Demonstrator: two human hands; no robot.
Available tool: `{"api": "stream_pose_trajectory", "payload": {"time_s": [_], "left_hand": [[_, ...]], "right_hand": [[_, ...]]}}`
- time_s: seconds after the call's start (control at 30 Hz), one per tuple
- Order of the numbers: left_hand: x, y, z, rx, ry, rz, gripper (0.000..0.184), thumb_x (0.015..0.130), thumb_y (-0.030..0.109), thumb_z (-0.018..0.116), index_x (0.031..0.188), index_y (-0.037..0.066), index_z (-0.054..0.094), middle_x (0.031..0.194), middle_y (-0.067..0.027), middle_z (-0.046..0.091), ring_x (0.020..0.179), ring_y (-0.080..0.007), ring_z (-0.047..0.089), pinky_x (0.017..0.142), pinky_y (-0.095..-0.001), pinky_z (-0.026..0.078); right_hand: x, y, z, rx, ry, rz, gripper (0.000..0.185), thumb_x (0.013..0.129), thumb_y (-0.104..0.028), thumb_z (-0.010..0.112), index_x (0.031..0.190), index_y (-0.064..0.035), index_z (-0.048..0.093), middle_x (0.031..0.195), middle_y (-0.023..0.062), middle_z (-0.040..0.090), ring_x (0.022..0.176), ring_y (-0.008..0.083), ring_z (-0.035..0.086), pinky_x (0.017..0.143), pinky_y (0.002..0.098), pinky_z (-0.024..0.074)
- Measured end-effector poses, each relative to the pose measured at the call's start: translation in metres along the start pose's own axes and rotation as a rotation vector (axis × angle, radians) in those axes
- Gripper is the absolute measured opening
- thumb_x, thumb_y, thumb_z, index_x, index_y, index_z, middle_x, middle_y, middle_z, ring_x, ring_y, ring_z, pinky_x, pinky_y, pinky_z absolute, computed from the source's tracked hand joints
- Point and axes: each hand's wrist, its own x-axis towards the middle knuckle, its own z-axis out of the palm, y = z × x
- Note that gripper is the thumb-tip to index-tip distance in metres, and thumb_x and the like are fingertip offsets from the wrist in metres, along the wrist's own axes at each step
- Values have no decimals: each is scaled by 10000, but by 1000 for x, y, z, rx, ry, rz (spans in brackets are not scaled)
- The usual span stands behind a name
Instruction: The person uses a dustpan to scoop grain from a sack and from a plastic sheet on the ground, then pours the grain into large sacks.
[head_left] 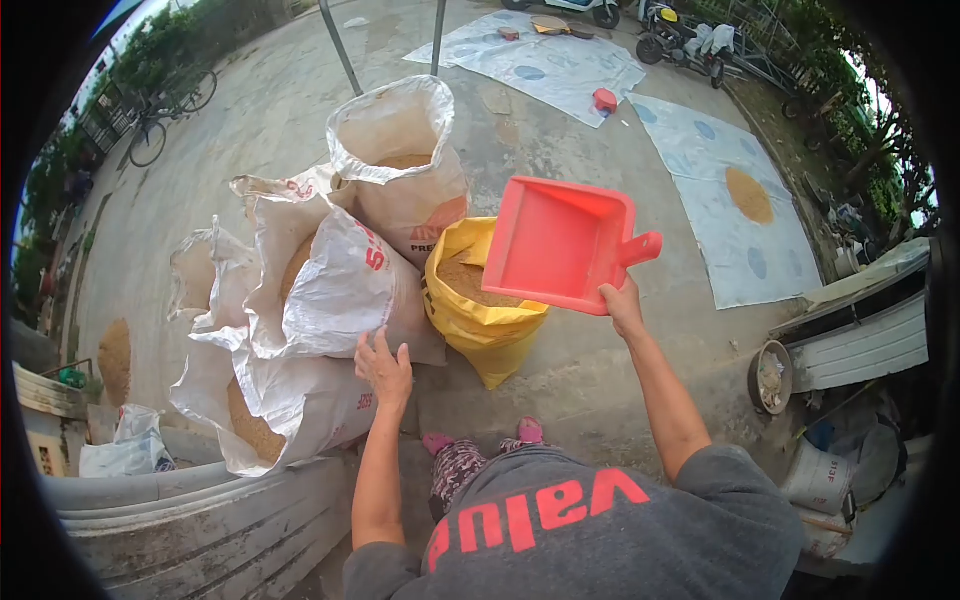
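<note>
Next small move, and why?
Probably lower the red scoop toward the yellow sack: the right hand holds it, seemingly empty, partly overlapping that sack's open mouth in view, where grain shows.

From my remote post I see a concrete yard (240,125) in daylight, a bicycle (165,112) near greenery (185,38) at upper left, a dark motorbike (684,42) and trees (875,130) at right, ridged panelling (200,535) at lower left
</note>
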Motion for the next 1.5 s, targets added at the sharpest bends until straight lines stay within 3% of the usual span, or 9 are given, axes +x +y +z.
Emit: {"api": "stream_pose_trajectory", "payload": {"time_s": [0.27,0.5,0.73,1.07,1.17,1.23,1.33,1.37,1.5], "left_hand": [[-35,80,101,-194,-636,-197,477,723,369,587,1143,173,473,1214,-134,352,1095,-354,363,885,-488,293],[-10,72,174,-340,-784,44,376,747,339,575,1043,108,555,1056,-150,502,992,-302,489,854,-423,366],[15,77,191,-384,-847,99,357,759,248,581,1015,0,556,1002,-201,526,983,-307,495,854,-364,388],[5,180,246,-329,-674,27,755,637,526,622,1161,18,427,1142,-178,451,1108,-284,405,922,-456,297],[4,224,279,10,-682,-50,756,580,532,655,1117,40,454,1143,-153,448,1120,-263,385,832,-432,345],[-17,230,322,142,-423,-42,566,677,402,606,1093,38,486,1058,-163,511,1049,-256,460,863,-447,303],[-23,229,343,85,-656,-191,269,717,217,534,924,47,564,905,-132,589,927,-267,540,795,-458,335],[-24,225,342,25,-536,-247,189,712,161,503,848,50,574,836,-132,597,852,-286,561,750,-463,363],[3,195,276,-126,-248,-539,85,693,115,535,737,47,561,711,-186,569,737,-362,556,624,-451,431]], "right_hand": [[29,53,-31,-473,147,-133,457,641,-50,451,1095,-20,485,912,210,579,873,352,550,782,392,426],[59,79,43,-680,-73,-225,571,714,-13,414,1262,-152,336,1064,202,449,902,374,510,772,428,432],[87,126,99,-908,-305,-265,491,784,-67,419,1261,-166,354,1030,208,452,840,350,550,704,423,460],[168,169,136,-957,-903,-711,553,747,-54,460,1264,-206,339,1057,188,404,768,372,539,676,433,465],[178,178,148,-959,-1122,-701,640,692,-57,528,1276,-212,316,1085,197,366,776,381,538,678,432,467],[177,160,151,-978,-1229,-447,825,619,-42,590,1331,-196,201,1168,306,278,822,426,537,712,434,464],[187,186,166,-979,-1161,-309,862,634,-3,555,1354,-164,109,1200,438,145,863,483,513,756,432,453],[192,186,170,-979,-1207,-265,844,651,33,505,1357,-145,79,1177,506,23,891,517,489,786,431,440],[226,207,181,-952,-1294,-449,788,680,32,481,1352,-126,99,1165,493,105,781,496,530,728,425,461]]}}
